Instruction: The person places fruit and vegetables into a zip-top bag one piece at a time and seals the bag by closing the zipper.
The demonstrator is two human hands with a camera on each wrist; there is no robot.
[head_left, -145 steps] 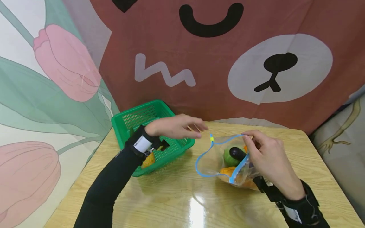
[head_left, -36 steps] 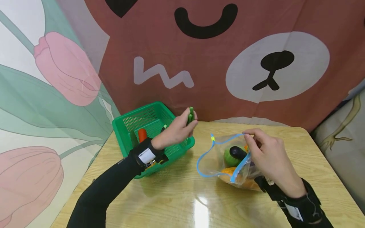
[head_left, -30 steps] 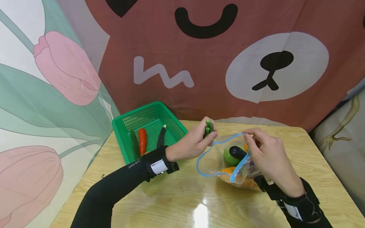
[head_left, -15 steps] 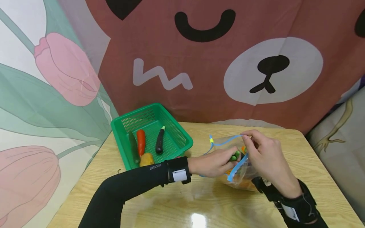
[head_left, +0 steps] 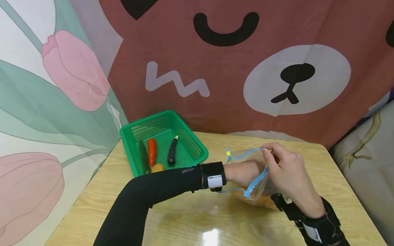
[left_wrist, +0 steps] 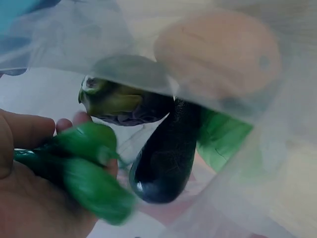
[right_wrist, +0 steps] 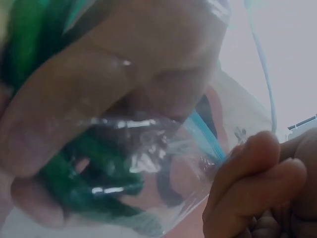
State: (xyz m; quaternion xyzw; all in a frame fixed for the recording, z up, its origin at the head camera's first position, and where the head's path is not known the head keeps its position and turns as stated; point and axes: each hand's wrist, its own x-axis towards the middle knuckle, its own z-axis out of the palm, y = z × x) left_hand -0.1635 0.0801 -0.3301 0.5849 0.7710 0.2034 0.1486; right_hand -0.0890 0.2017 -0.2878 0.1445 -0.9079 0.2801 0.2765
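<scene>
In the head view, right of centre, the right hand (head_left: 284, 171) pinches the clear bag (head_left: 256, 182) at its rim, likely holding its mouth open around the left hand (head_left: 245, 172); a green basket (head_left: 187, 141) stands left of centre. In the left wrist view, lower left, the left grip curls loosely round green peppers (left_wrist: 94, 186). In the right wrist view, they show through plastic, at left.
</scene>
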